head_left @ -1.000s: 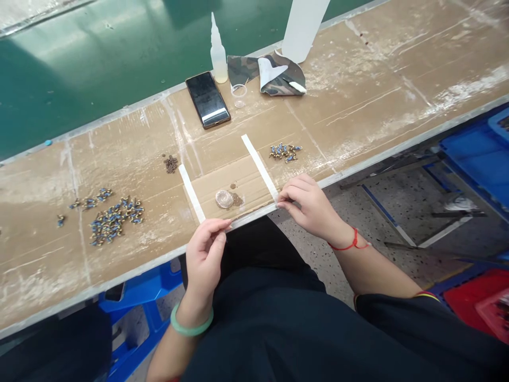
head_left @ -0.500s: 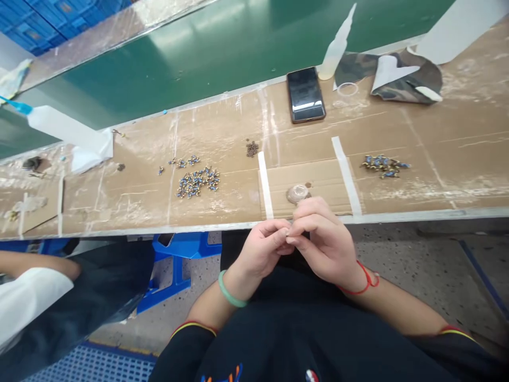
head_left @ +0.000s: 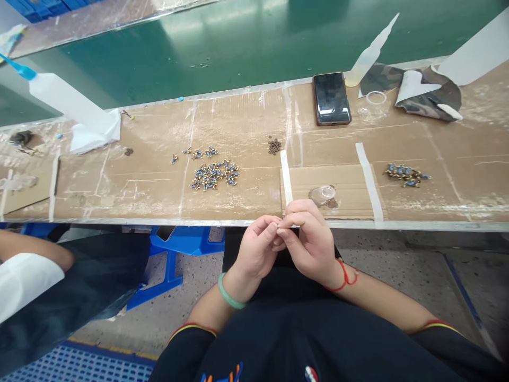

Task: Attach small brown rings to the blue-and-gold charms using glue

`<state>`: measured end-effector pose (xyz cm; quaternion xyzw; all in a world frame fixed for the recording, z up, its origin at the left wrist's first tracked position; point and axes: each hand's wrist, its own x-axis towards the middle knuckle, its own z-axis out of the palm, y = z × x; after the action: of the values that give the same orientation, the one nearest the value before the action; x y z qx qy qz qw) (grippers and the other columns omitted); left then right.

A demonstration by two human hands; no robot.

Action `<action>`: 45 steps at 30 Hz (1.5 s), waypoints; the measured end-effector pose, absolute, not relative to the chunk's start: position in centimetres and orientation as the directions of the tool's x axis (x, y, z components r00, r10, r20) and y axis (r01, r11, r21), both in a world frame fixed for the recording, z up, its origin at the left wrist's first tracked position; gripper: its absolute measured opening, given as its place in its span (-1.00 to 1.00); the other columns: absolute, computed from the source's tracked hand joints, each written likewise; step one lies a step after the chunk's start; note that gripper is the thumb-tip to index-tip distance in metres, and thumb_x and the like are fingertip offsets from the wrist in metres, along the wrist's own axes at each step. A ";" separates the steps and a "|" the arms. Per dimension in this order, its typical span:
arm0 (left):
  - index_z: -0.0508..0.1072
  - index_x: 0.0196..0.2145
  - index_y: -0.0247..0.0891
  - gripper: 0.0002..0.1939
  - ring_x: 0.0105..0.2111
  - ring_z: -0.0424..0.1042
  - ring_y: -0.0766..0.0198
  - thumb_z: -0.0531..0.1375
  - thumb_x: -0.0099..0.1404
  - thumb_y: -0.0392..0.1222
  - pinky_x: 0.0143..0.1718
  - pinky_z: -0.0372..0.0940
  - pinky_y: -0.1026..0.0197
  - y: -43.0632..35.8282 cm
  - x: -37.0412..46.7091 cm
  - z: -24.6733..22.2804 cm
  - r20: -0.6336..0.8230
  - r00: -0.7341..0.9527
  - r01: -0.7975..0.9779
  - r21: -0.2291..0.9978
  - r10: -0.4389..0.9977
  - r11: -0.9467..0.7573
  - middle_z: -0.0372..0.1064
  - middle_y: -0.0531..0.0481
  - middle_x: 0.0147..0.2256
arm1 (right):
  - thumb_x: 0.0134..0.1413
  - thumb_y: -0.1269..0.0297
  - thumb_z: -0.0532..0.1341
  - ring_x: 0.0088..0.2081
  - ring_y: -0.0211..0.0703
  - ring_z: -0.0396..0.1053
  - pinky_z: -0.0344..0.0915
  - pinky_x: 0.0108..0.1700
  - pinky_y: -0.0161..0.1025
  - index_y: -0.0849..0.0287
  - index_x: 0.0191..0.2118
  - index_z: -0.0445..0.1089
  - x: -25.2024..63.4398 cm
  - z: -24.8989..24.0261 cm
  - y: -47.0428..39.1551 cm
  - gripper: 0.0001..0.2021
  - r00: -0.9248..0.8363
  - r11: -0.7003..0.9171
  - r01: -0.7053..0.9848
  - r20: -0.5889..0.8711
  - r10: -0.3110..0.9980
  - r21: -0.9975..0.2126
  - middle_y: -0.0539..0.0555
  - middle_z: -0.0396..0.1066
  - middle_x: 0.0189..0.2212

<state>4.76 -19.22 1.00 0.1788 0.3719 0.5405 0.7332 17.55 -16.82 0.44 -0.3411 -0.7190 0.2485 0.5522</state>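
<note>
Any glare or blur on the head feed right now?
Head view: the phone reflects light near its lower end, and pale sheen marks the green panel; also in the head view, detail between left hand and right hand is too soft to read.

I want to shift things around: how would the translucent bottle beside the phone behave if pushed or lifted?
The translucent bottle could tip if pushed high up, being tall with a long, thin nozzle. It will probably lift easily, as yellowish liquid seems to fill only its lower part. Its plastic-looking wall may give when squeezed.
</note>
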 end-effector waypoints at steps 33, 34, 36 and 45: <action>0.47 -0.51 -0.27 -0.37 -0.58 0.10 0.49 0.70 -0.03 0.22 -0.58 0.05 0.36 -19.6 0.6 2.7 -0.355 0.033 -0.645 0.707 0.934 0.291 0.21 0.17 -0.58 | 0.48 0.12 0.35 -0.14 -0.06 0.54 0.56 -0.02 -0.05 0.01 -0.18 0.62 15.7 1.5 -14.4 -0.83 -0.370 0.456 -0.029 0.433 0.822 -0.890 0.10 0.56 -0.17; 0.47 -0.51 -0.27 -0.37 -0.58 0.10 0.49 0.71 -0.06 0.20 -0.59 0.04 0.37 -19.5 0.5 2.8 -0.362 0.064 -0.648 0.694 0.930 0.314 0.21 0.17 -0.58 | 0.48 0.13 0.36 -0.13 -0.06 0.54 0.56 -0.02 -0.05 0.01 -0.18 0.61 15.8 1.5 -14.3 -0.85 -0.383 0.465 -0.044 0.445 0.810 -0.884 0.10 0.56 -0.17; 0.51 -0.49 -0.28 -0.40 -0.58 0.11 0.49 0.73 -0.08 0.16 -0.58 0.04 0.37 -19.3 0.3 2.7 -0.372 0.097 -0.644 0.684 0.923 0.344 0.22 0.17 -0.58 | 0.47 0.14 0.36 -0.13 -0.07 0.53 0.54 -0.02 -0.07 0.01 -0.18 0.58 15.9 1.6 -14.2 -0.86 -0.386 0.470 -0.064 0.456 0.802 -0.880 0.08 0.55 -0.17; 0.61 -0.40 -0.29 -0.49 -0.57 0.21 0.47 0.71 -0.01 0.11 -0.59 0.08 0.38 -19.9 0.8 2.9 -0.342 0.015 -0.663 0.700 0.940 0.265 0.37 0.11 -0.54 | 0.43 0.40 0.28 -0.16 0.01 0.53 0.48 -0.07 0.03 -0.06 -0.10 0.57 14.9 1.3 -15.4 -0.83 -0.201 0.764 0.249 0.740 0.641 -0.595 0.07 0.58 -0.23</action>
<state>0.77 -19.90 2.89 0.1750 0.3946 0.5805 0.6904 14.94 -15.42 1.29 -0.2949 -0.7548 0.1755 0.5589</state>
